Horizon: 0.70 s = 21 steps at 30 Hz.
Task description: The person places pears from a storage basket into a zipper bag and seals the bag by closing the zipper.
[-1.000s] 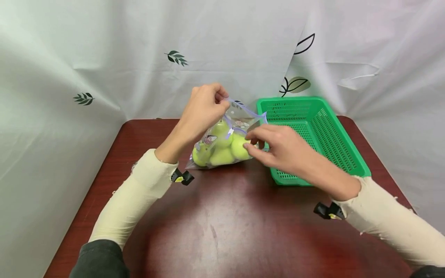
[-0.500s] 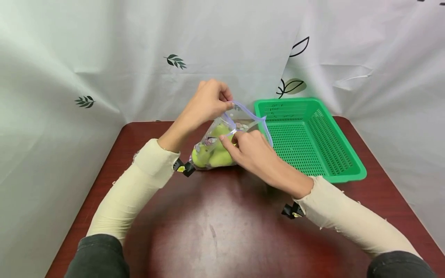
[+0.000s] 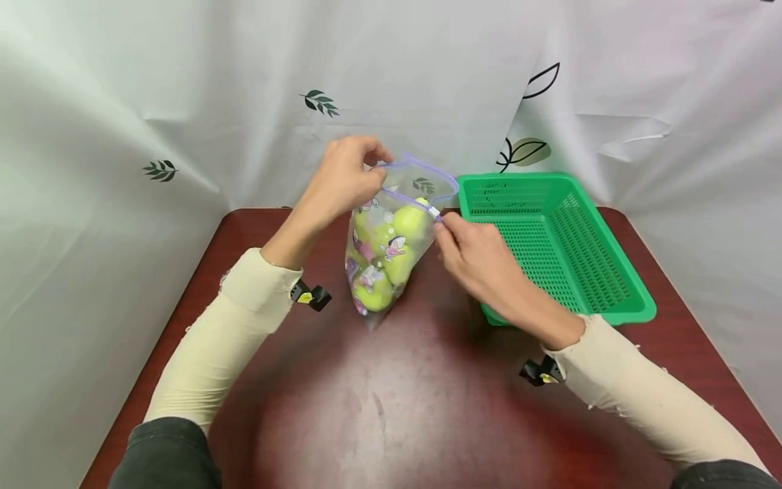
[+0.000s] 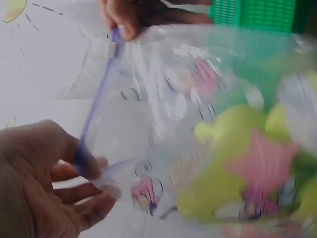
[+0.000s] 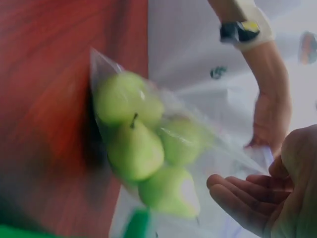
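Note:
A clear slider zip bag with a purple top strip and pink cartoon prints hangs tilted close over the table. Several green pears fill its lower part, a stem showing on one. My left hand pinches the bag's top at the left corner between thumb and fingers. On the right, my right hand pinches the strip at its right part, right beside the white slider. Between the hands the bag's mouth gapes, the back strip bowing away. The right fingertips also show in the left wrist view.
Just right of the bag stands a green perforated plastic basket, the right forearm crossing before its near side. Both rest on a dark red wooden table. A white curtain with leaf prints hangs behind and at the sides.
The bag has been raised from lying slanted to hanging more upright, pears sinking toward its bottom. My right hand has come in from the right, crossed the bag's front and now grips beside the slider.

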### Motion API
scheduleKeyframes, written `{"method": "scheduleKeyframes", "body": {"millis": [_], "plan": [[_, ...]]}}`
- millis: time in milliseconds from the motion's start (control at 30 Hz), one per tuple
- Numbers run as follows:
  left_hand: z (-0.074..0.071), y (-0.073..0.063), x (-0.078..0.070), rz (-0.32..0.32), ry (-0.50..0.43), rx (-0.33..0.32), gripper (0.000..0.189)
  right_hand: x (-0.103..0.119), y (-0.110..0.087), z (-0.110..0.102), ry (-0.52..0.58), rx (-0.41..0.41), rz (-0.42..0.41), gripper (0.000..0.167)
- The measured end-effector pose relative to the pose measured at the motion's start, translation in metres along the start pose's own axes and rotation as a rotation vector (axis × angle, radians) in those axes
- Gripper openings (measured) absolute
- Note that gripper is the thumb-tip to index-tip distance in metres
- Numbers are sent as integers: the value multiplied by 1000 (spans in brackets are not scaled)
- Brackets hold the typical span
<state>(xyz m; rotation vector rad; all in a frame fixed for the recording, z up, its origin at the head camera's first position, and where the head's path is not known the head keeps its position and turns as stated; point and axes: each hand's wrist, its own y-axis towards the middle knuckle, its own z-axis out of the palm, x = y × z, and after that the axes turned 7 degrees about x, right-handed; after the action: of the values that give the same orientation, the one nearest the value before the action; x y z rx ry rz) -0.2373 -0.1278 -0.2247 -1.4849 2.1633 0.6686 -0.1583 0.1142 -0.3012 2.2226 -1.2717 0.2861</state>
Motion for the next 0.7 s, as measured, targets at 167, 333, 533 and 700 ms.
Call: {"method": "scheduleKeyframes", "body": {"millis": [167,333,533,700], "plan": [[2,-3,9,230,41,-4,35,-17,5,-20,67,-33,37,33],[3,-6,23,299,77,149,45,-30,8,-33,244,-55,63,35],[3,-20,39,268,104,229,53,-38,7,-35,450,-59,34,29],[0,-31,39,377,147,121,45,-37,6,-35,589,-48,31,25]]}}
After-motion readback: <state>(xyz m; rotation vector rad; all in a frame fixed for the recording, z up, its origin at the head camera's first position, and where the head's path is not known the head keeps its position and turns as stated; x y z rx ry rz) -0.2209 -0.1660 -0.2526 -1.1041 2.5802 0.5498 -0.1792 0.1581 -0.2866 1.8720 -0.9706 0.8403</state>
